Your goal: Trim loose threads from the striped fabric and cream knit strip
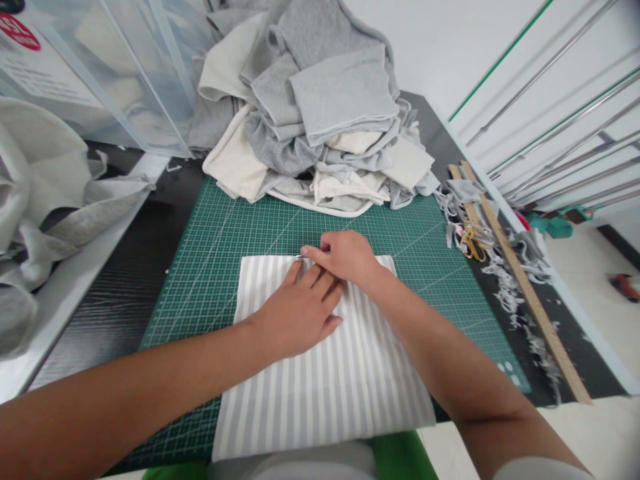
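Observation:
A grey-and-white striped cloth (320, 400) lies flat in front of me, its near edge hanging toward my lap. My left hand (303, 310) rests palm down on it, fingers spread toward the far edge. My right hand (350, 257) is closed at that far edge, just beyond the left fingertips. A short, thin metal tip (301, 256) pokes out by its thumb; the rest of this small tool is hidden in the hand, so its kind does not show. Under the cloth is a green gridded cutting mat (200, 293).
A large heap of grey and cream fabric pieces (345, 93) covers the mat's far end. Wooden rulers (530, 293), gold-handled scissors (471, 243) and fabric scraps (507, 287) lie along the right. At left are a clear plastic bin (135, 73) and more loose cloth (40, 180).

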`<state>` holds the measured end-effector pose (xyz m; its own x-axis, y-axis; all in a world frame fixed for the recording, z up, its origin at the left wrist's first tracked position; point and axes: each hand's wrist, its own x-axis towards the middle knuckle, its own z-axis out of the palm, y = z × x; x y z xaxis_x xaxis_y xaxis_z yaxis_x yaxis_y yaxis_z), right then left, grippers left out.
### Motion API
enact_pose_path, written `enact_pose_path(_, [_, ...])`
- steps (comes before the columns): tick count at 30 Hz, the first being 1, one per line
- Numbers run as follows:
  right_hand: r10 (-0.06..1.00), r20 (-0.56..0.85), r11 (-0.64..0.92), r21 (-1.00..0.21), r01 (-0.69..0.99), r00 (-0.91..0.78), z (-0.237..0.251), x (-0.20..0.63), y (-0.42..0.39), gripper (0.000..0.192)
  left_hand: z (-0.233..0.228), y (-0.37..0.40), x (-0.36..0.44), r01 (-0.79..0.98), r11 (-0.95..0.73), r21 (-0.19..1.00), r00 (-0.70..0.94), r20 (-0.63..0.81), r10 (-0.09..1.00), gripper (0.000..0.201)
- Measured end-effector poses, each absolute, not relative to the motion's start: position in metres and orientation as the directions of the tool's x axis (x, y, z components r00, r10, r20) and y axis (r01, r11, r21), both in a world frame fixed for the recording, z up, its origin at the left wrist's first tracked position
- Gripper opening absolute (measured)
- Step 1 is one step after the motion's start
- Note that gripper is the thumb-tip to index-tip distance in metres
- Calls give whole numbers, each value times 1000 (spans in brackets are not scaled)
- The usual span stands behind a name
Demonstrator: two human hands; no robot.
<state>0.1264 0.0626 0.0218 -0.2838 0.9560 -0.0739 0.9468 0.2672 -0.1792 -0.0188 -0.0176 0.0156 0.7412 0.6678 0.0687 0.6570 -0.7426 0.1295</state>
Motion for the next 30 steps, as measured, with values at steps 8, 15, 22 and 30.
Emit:
enact_pose_path(8, [947, -66, 298, -188, 936, -315, 24, 129, 64, 55, 16, -17, -19, 656, -743, 131, 742, 67, 667, 53])
enact_pose_path(15, [961, -52, 260, -172, 950, -272, 20, 126, 62, 56, 16, -17, -19, 658, -740, 141, 740, 62, 670, 51])
enact_pose_path(22, [963, -36, 259, -164, 952, -268, 19, 124, 61, 56, 16, -18, -19, 654, -746, 129, 745, 67, 664, 51])
enact_pose_path(30, [959, -83, 250, -198, 948, -271, 20, 126, 65, 51, 16, -18, -19, 652, -748, 122, 746, 73, 662, 52])
